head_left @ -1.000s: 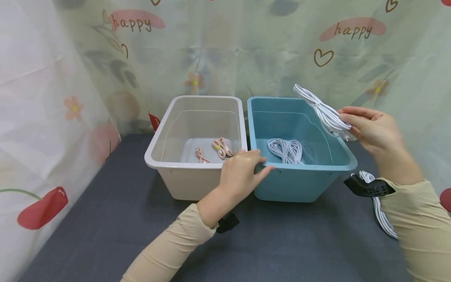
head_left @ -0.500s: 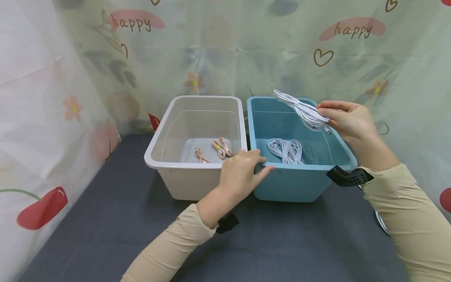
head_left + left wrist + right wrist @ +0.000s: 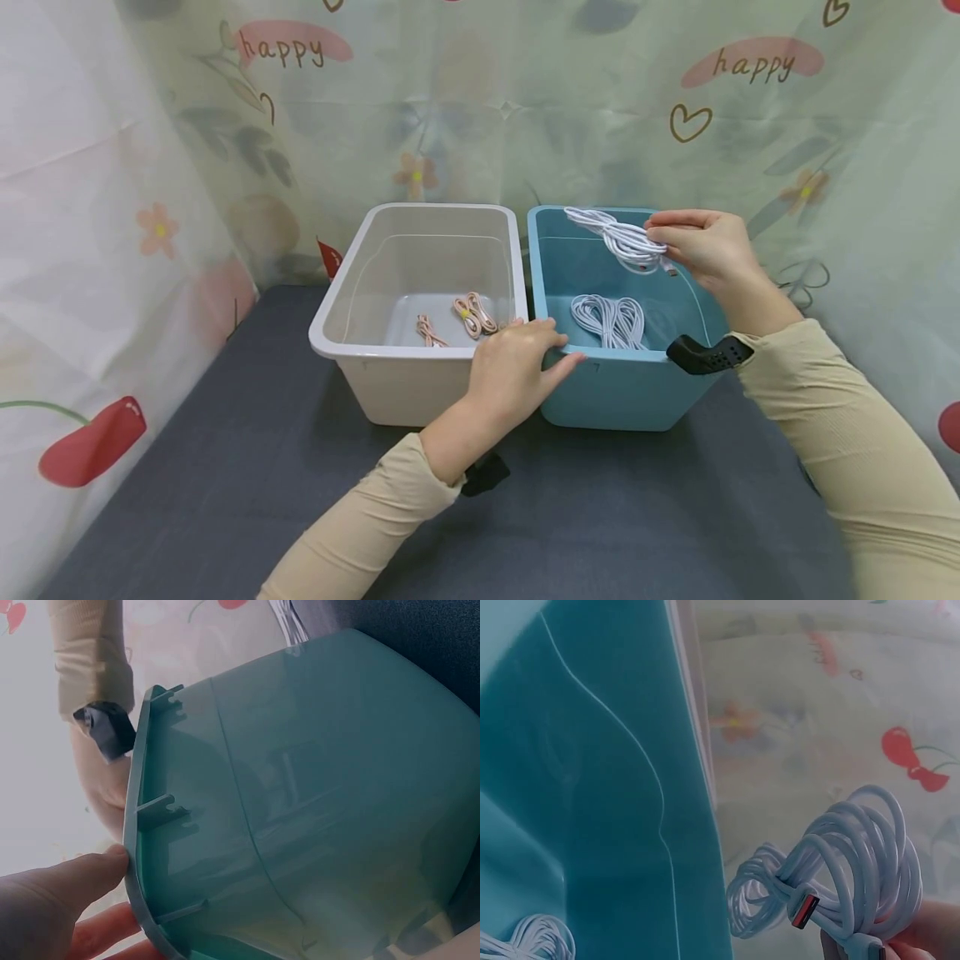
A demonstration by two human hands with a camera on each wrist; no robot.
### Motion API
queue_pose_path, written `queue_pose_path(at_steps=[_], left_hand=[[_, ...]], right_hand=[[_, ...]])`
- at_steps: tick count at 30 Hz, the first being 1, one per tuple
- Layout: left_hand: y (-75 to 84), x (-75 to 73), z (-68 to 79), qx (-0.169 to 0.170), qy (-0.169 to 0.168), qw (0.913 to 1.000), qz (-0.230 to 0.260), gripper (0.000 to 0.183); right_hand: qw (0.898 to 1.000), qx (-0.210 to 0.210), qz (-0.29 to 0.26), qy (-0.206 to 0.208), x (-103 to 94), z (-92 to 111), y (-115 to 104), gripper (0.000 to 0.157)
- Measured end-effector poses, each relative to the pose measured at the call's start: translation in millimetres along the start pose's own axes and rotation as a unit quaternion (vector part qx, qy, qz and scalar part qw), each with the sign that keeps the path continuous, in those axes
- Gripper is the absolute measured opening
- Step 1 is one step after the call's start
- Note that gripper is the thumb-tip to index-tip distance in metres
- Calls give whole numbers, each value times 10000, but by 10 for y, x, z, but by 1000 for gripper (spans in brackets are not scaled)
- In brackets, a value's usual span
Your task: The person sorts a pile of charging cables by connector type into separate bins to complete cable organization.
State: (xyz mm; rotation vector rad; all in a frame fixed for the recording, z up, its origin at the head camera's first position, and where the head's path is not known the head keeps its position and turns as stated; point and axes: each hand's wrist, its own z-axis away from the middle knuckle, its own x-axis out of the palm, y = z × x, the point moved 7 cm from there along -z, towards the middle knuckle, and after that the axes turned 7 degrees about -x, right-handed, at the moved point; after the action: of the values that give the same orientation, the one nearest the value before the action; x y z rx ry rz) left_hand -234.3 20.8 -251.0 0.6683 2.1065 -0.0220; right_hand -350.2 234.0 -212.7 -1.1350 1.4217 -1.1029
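My right hand (image 3: 708, 246) pinches one end of a coiled white USB cable (image 3: 618, 240) over the blue bin (image 3: 603, 387). In the right wrist view, the cable (image 3: 855, 859) has a plug (image 3: 804, 910) with a red-and-black end, beside the bin's edge. My left hand (image 3: 513, 358) rests where the rims of the blue bin and the beige bin (image 3: 408, 383) meet. Its thumb (image 3: 94, 874) lies against the blue rim in the left wrist view. Another white cable bundle (image 3: 607, 319) lies in the blue bin.
Two small pinkish cable bundles, one (image 3: 474, 315) with a yellow tie and a smaller one (image 3: 429, 331), lie in the beige bin. Both bins stand side by side on a dark tabletop (image 3: 225, 492). A printed curtain (image 3: 465, 100) hangs behind.
My right hand has moved left with the white USB cable, from beyond the blue bin's right side to over it. The left hand and both bins have stayed in place.
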Motion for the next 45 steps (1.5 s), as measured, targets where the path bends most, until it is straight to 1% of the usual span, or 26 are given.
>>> queue_pose_path(at_steps=[3, 6, 9, 11, 13, 15, 19, 21, 24, 27, 30, 33, 36, 39, 45], left_hand=[[-1, 6, -2, -8, -48, 10000, 24, 31], [-3, 8, -5, -15, -64, 10000, 12, 31], [-5, 6, -6, -20, -64, 10000, -19, 31], [-3, 2, -6, -18, -64, 10000, -56, 31], [0, 0, -5, -15, -65, 9999, -81, 31], [3, -3, -3, -8, -65, 9999, -116, 31], [4, -5, -3, -15, -71, 9999, -119, 31], [3, -6, -5, -16, -69, 9999, -130, 31], [2, -5, -5, -2, -57, 9999, -121, 31], [0, -7, -6, 16, -43, 9999, -94, 31], [-7, -13, -7, 18, -13, 9999, -98, 31], [-5, -15, -7, 30, 5, 9999, -117, 31], [-6, -12, -4, 15, -19, 10000, -66, 31], [-7, -10, -3, -22, -87, 10000, -7, 31], [-15, 5, -4, -75, -158, 9998, -18, 32]], right_hand=[[10000, -43, 89, -11, 33, -50, 5, 12], [9994, -43, 352, -11, 65, -101, 18, 13], [9980, 39, 626, 28, 101, -148, 37, 19], [9968, 96, 796, 67, 123, -179, 50, 27], [9960, 139, 880, 93, 146, -209, 61, 31], [9952, 116, 967, 99, 168, -241, 66, 30], [9946, 84, 1028, 58, 206, -299, 82, 15], [9947, 118, 1018, 52, 221, -320, 95, 11], [9953, 184, 948, 56, 244, -348, 116, 11], [9954, 234, 929, 57, 272, -369, 130, 14], [9938, 351, 1046, -165, 324, -384, 149, 27], [9884, 543, 1241, -687, 389, -389, 182, 44], [9823, 739, 1243, -1191, 441, -384, 213, 54], [9790, 827, 1187, -1436, 453, -381, 221, 58], [9759, 805, 1235, -1610, 461, -367, 211, 58]])
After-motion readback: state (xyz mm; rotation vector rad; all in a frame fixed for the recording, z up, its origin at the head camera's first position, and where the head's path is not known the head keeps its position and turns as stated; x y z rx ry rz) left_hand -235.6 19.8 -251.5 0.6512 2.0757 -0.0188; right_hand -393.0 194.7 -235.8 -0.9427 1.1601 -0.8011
